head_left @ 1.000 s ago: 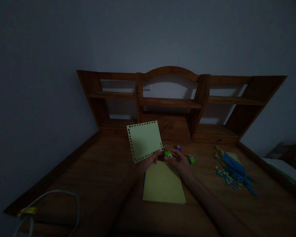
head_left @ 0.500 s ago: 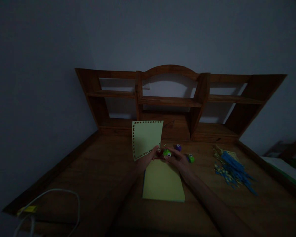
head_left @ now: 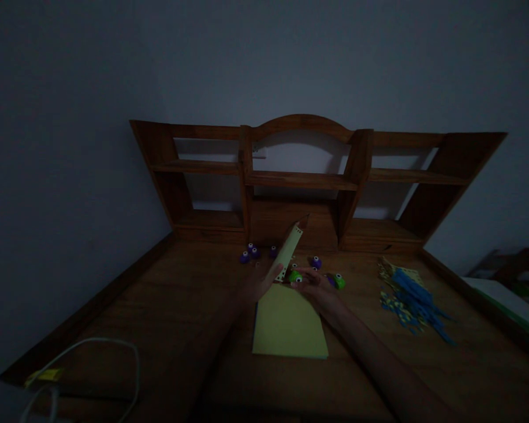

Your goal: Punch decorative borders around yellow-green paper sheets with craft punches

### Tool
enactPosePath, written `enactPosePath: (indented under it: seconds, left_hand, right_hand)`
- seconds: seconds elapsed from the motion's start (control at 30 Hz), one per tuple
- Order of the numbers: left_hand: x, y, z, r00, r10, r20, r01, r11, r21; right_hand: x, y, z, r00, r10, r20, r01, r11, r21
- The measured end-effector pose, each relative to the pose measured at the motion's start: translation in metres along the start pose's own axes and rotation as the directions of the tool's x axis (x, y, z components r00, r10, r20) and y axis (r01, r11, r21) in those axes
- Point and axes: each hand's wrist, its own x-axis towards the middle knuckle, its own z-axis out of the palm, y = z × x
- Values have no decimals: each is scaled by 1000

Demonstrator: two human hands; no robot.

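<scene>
- Fingers: left hand [head_left: 259,285] pinching the punched sheet [head_left: 288,254], which shows as a narrow, steep strip; right hand [head_left: 320,288] closed around a green piece [head_left: 295,276].
- Sheet and green piece: at paper stack's [head_left: 288,329] far edge; touching or not, too dim to tell.
- Purple pieces [head_left: 245,257]: beyond stack.
- Blue scraps [head_left: 417,294]: well right of stack, on table [head_left: 180,299].
- Risk: one-sided pinch could let sheet bend or slip askew; tugging may tear its holed edge.

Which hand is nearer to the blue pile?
Right. The right hand is to the left of the blue pile; the left hand is farther left, holding the perforated sheet.
</scene>
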Motion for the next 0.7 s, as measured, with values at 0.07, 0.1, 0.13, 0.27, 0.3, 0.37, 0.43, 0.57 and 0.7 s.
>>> enactPosePath:
  seconds: [0.07,0.1,0.13,0.27,0.3,0.37,0.43,0.57,0.7]
  left_hand:
    - [3,0,-3,1000,1,-11,0,998,60]
    - [6,0,-4,1000,4,-29,-2,996,88]
    - [8,-1,-4,998,4,-55,3,994,111]
    - [16,-4,0,991,-4,-132,22,990,137]
    - [17,-4,1,992,-23,-125,38,992,123]
    - [17,-2,1,992,-85,-94,92,994,64]
    - [16,1,1,989,-134,-69,134,991,-14]
    - [16,4,1,991,-125,-47,118,986,-121]
    - [18,-3,5,996,-94,5,93,981,-173]
  right_hand:
    - [-2,-2,1,1000,-1,26,-1,998,69]
    - [-3,-2,1,999,-4,35,1,995,97]
    - [-3,-3,1,999,-7,50,1,993,122]
    - [-3,-2,-2,988,-29,151,3,985,174]
    - [-3,-1,-3,985,-39,168,10,985,171]
    - [-3,-1,-4,983,-48,180,20,988,153]
    - [-2,-1,-5,982,-38,186,14,992,127]
    - [-2,-1,-6,985,-12,172,7,1000,25]
    - [0,1,-4,987,-14,160,32,994,-107]
